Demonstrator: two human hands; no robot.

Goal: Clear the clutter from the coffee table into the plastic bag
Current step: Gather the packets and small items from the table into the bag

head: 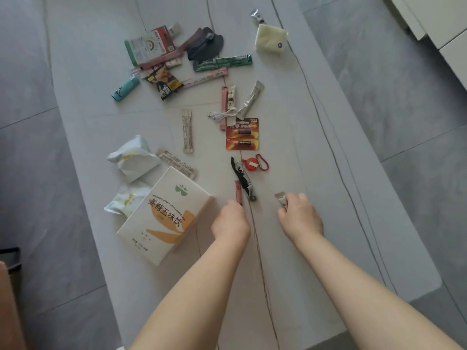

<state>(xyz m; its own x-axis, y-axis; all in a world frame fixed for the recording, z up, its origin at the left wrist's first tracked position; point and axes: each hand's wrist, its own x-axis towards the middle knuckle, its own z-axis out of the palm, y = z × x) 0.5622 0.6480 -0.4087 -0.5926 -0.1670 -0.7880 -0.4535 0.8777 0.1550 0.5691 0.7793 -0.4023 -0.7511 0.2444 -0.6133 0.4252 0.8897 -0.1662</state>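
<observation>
**Two sachets in hand, and no bag in sight**

The left hand (231, 218) curls its fingers round the lower end of a pink stick sachet (238, 191), which lies just beside a black corkscrew (243, 181) near the middle of the table (341, 223). The right hand (299, 213) pinches a small beige sachet (281, 199) a little toward the right edge, its top end poking out past the fingers. Both hands sit low at the table surface, so this looks like the moment of lifting.

To do it well, the left hand should draw the pink stick straight up and away from the corkscrew, so as not to drag the tool along. The right-hand pinch looks sound.

The plastic bag does not show in this view, so I cannot tell where it waits; it is worth locating before more is gathered.

Most of the clutter remains: a white tea box (164, 215) and two white wrapped packets (132, 157) toward the near left, a red battery pack (242, 133) and red key reel (251, 164) at centre, a white cable (222, 115), and a heap of wrappers (161, 54) with a teal lighter (125, 90) toward the far end. Light sachets can go several at a time; the box is better taken alone
</observation>
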